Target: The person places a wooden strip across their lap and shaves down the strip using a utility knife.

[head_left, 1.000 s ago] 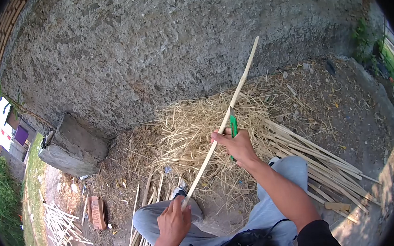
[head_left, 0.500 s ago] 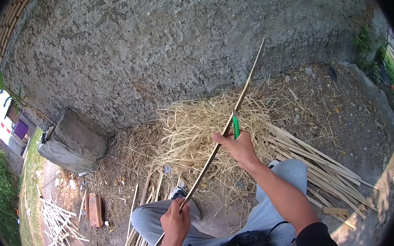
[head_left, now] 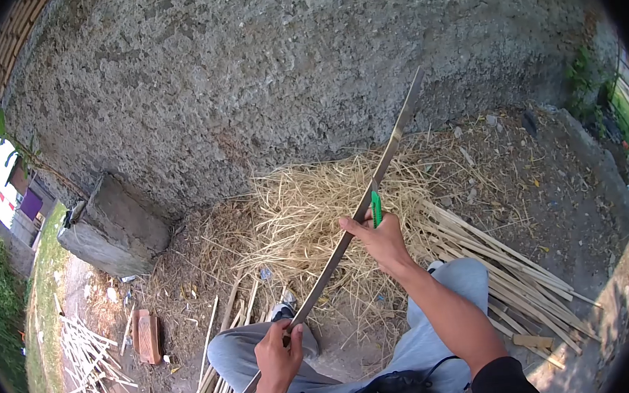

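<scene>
A long bamboo strip (head_left: 333,262) runs diagonally from my lap up toward the wall, its broad flat side showing. My left hand (head_left: 278,358) is closed around its lower part, above my knee. Further up, my right hand (head_left: 382,239) grips a green utility knife (head_left: 376,207), with the thumb against the strip. The knife's upper end meets the strip's edge; its blade is hard to make out. Below the hands lies a heap of thin bamboo shavings (head_left: 308,204).
Split bamboo strips (head_left: 516,272) are stacked to the right, and more strips (head_left: 215,388) lie by my left leg. Pale pieces (head_left: 89,358) and a brick (head_left: 146,336) are at the left. A rough wall (head_left: 266,73) rises ahead, with a concrete block (head_left: 119,228) against it.
The bamboo strip has turned about its length, so its wider face now shows instead of its narrow edge. Both hands stay in nearly the same places.
</scene>
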Tool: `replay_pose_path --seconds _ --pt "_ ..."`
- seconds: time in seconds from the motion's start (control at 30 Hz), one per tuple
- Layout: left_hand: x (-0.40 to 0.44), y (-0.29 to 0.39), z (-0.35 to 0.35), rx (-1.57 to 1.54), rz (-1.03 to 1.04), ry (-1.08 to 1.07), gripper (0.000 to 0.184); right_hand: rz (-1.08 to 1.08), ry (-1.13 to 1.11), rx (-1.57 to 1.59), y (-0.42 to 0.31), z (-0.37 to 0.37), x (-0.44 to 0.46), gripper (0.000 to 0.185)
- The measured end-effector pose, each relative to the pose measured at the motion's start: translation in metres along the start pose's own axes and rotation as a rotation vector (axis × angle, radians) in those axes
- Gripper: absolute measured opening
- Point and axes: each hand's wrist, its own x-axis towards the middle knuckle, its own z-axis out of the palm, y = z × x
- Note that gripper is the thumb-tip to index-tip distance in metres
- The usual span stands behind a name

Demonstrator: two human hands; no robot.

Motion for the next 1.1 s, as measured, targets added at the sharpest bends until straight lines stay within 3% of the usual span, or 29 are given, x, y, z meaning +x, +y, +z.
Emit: replay_pose_path --seconds 0.17,0.23,0.27,0.37,0.43,0.57,0.63,0.67,0.73,0.77,0.83,0.93,1.1 --pt "0.001 0.011 -0.01 0.094 -0.001 0.037 0.031 0.038 0.034 0.02 0.006 0.001 0.003 0.023" --pt "-0.002 0.003 -0.011 0.319 0.259 0.105 0.038 0.016 0.038 0.017 0.008 0.001 0.004 0.021" --pt "-0.006 0.002 -0.011 0.321 0.258 0.104 0.038 0.011 0.03 0.007 0.009 0.0 0.005 0.021" --pt "-0.012 0.007 -0.017 0.364 0.189 0.11 0.034 0.002 0.022 -0.022 0.011 -0.001 0.006 0.023" --pt "-0.013 0.01 -0.021 0.503 0.256 0.104 0.025 -0.002 0.022 -0.041 0.012 -0.001 0.005 0.026" --pt "-0.017 0.0 -0.016 0.468 0.288 0.172 0.015 -0.054 -0.022 0.012 0.011 0.003 0.005 0.029" --pt "-0.022 -0.001 -0.014 -0.021 -0.242 0.014 0.015 -0.09 -0.048 0.033 0.01 0.001 0.004 0.031" --pt "-0.021 -0.003 -0.015 -0.023 -0.242 0.017 0.015 -0.099 -0.073 -0.089 0.009 -0.001 0.003 0.03" --pt "-0.018 -0.011 -0.018 -0.253 -0.428 -0.215 0.027 -0.11 -0.102 -0.21 0.006 -0.004 -0.002 0.029" --pt "-0.017 -0.013 -0.017 -0.253 -0.43 -0.212 0.027 -0.216 -0.136 -0.451 0.003 -0.005 -0.005 0.025" --pt "-0.016 -0.015 -0.014 -0.563 -0.588 -0.307 0.034 -0.401 -0.169 -0.854 -0.008 -0.003 -0.018 0.014" --pt "-0.011 -0.015 -0.014 -0.707 -0.666 -0.351 0.037 -0.514 -0.186 -1.056 0.022 0.0 -0.025 0.013" --pt "-0.011 -0.014 0.0 -0.746 -0.669 -0.311 0.036 -0.668 -0.257 -1.138 0.05 0.01 -0.032 0.018"
